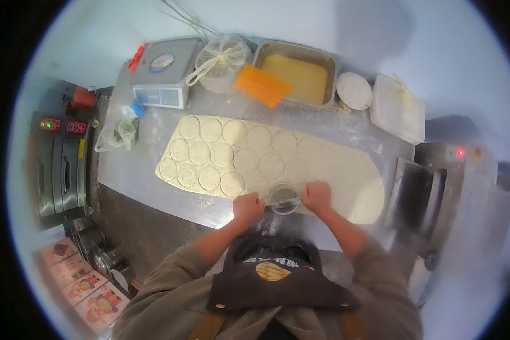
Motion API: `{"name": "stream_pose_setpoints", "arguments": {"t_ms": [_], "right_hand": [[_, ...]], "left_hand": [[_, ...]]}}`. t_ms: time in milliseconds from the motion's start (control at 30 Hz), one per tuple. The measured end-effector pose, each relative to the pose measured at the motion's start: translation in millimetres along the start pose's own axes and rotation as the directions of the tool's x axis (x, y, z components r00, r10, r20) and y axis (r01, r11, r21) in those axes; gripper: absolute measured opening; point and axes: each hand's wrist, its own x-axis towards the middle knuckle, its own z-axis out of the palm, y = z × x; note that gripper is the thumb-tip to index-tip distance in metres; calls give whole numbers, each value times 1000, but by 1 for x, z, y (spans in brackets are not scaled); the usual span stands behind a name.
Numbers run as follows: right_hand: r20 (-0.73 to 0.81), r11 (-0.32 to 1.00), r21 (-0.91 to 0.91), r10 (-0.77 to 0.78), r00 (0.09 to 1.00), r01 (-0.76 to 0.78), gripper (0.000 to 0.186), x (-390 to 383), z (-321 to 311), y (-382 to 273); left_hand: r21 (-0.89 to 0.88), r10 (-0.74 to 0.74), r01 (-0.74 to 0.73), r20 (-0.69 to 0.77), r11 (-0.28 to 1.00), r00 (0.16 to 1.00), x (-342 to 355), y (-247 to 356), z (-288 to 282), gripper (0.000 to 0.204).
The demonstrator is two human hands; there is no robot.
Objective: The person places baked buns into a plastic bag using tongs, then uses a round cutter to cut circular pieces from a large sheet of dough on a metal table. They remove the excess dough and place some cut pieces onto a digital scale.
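Note:
A broad sheet of dough (pixel 354 187) lies across the metal table, with rows of cut circles over its left and middle part. At the near edge of the sheet is a round dough cutter (pixel 284 207), a ring with a thin bar running across it. My left hand (pixel 248 207) is closed in a fist at the bar's left end. On the opposite end, my right hand (pixel 317 196) is closed the same way. The ring sits between the two fists, partly over the dough's near edge. The bar's ends are hidden inside my fingers.
Along the wall stand a scale (pixel 167 65), a bagged tub (pixel 224 62), a metal pan (pixel 331 85) with yellow contents, an orange scraper (pixel 262 86), a white bowl (pixel 354 90) and a white lidded container (pixel 399 110). Ovens (pixel 62 164) flank the left; a machine (pixel 442 187) stands right.

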Motion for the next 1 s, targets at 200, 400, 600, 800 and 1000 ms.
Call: {"name": "stream_pose_setpoints", "arguments": {"t_ms": [200, 400, 600, 800, 1000], "right_hand": [[-86, 999, 47, 8, 996, -4, 23, -23, -40, 12], [-156, 959, -173, 196, 968, -223, 28, 43, -85, 92], [-160, 902, -292, 281, 946, -317, 28, 88, -102, 163], [-104, 908, -245, 324, 940, -340, 33, 97, -99, 186], [-84, 923, -221, 303, 949, -314, 32, 103, -88, 191]], "left_hand": [[-76, 93, -98, -72, 992, 993, -8, 36, -15, 24], [-97, 168, -172, -50, 980, 985, 90, 113, 8, 28], [-70, 151, -152, -23, 986, 988, 146, 170, 42, 35], [-73, 88, -87, 15, 994, 996, 162, 181, 56, 36], [-44, 88, -89, -18, 995, 996, 168, 174, 59, 35]]}}
